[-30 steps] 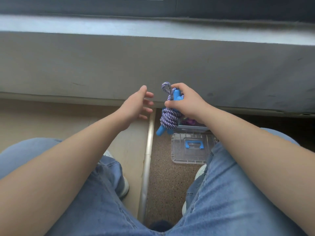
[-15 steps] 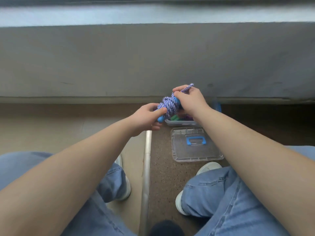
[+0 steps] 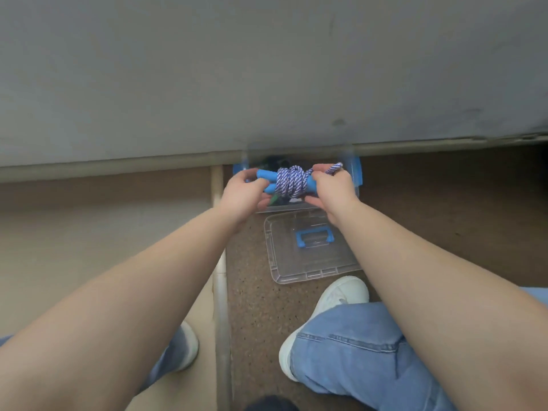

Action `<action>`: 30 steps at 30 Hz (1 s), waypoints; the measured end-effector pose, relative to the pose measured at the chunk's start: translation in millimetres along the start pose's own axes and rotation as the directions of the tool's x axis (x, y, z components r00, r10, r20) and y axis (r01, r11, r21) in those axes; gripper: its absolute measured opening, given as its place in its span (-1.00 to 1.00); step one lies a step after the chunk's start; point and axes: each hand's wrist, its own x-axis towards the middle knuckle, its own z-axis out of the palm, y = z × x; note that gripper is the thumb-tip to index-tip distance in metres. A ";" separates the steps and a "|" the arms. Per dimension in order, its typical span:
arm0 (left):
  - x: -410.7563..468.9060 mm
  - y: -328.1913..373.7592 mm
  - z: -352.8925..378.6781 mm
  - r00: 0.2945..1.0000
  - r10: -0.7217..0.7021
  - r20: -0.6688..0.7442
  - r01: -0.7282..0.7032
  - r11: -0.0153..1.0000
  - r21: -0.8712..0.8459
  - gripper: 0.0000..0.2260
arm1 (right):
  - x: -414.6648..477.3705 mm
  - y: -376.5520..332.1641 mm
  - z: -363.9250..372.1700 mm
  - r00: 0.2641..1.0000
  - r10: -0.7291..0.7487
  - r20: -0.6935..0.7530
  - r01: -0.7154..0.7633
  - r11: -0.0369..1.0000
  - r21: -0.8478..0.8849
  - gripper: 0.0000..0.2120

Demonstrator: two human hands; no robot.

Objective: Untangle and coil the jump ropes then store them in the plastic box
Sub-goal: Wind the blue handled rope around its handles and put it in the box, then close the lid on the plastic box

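L hand [image 3: 241, 192] – grips blue handles [image 3: 267, 180] | R hand [image 3: 332, 188] – pinches coiled jump rope [image 3: 292, 181] end, over plastic box [image 3: 355, 173]

White shoes [image 3: 335, 301], jeans [image 3: 355, 351], grey wall [image 3: 267, 69].

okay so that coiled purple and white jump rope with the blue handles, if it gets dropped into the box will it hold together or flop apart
The jump rope bundle will probably hold together: its cord is wound tightly round the blue handles. The loose cord end pinched by the right hand looks floppy and may unwind if left untucked. It likely won't roll far, being lumpy.
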 end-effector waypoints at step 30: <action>40.7 -150.2 14.7 0.942 -0.298 -0.153 0.333 0.785 0.523 -0.51 | 71.5 146.4 -83.7 0.981 -0.009 -0.196 -0.184 0.313 -0.932 -0.42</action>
